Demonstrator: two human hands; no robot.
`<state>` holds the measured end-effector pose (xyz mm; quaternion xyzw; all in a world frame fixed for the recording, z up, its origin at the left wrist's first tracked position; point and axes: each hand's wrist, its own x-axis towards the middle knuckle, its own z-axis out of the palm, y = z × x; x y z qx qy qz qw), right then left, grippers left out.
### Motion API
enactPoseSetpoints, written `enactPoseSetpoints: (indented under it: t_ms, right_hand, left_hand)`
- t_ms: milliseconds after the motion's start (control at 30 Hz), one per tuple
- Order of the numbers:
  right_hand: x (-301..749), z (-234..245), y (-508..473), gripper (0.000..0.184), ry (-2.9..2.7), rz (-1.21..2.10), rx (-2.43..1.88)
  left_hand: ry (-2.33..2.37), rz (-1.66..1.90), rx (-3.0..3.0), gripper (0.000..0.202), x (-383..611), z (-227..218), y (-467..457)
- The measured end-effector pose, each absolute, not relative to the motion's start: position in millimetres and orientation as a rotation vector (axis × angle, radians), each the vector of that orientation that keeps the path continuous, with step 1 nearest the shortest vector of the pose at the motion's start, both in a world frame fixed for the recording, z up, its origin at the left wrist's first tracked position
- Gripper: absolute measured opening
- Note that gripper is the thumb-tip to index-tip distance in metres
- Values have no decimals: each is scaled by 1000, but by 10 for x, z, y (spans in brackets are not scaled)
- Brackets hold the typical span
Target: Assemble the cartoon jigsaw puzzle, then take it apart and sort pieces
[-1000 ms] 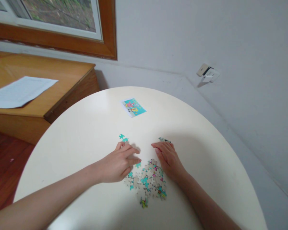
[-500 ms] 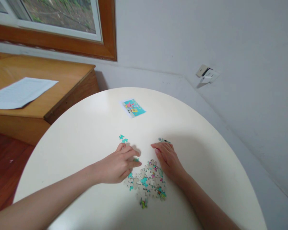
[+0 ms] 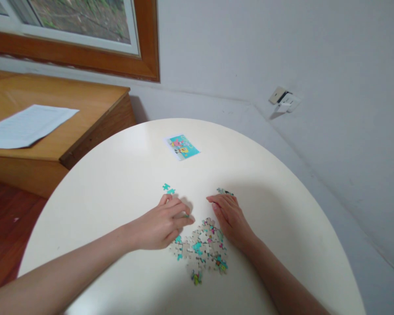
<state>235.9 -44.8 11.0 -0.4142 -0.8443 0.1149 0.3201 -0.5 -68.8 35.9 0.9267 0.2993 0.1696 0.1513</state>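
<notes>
A heap of small jigsaw pieces [image 3: 202,249] lies on the round cream table [image 3: 118,183] between my hands. My left hand [image 3: 162,223] rests at the heap's left edge, its fingers pinched on a teal puzzle piece [image 3: 185,215]. My right hand [image 3: 228,216] lies flat on the table at the heap's right edge, fingers stretched forward and holding nothing. Two teal pieces [image 3: 168,188] sit just beyond my left hand. A few joined pieces [image 3: 223,191] show past my right fingertips.
A colourful cartoon reference card [image 3: 182,147] lies at the table's far side. A wooden desk [image 3: 68,113] with a sheet of paper [image 3: 26,124] stands to the left under a window. A wall socket [image 3: 284,101] is on the right wall.
My left hand's fingers have lifted a teal piece off the heap's edge and drawn it slightly up and in. My right hand has stayed still.
</notes>
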Motion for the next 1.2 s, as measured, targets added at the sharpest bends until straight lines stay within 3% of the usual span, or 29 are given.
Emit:
enactPoseSetpoints:
  t_ms: [300,633,800,1200]
  right_hand:
    - [2363,140,-450,18,-2260,294,-1019]
    - [2373,298,-480,14,-2460,614,-873]
    - [2387,270,-469,19,-2459,641,-868]
    - [2412,247,-432,6,-2303,756,-879]
  left_hand:
    - [1116,515,2700,31,-5,284,-655]
    - [1715,479,2696,33,-14,242,-624]
    - [1705,517,2701,32,-9,231,-629]
    - [1676,517,2630,30,-9,226,-625]
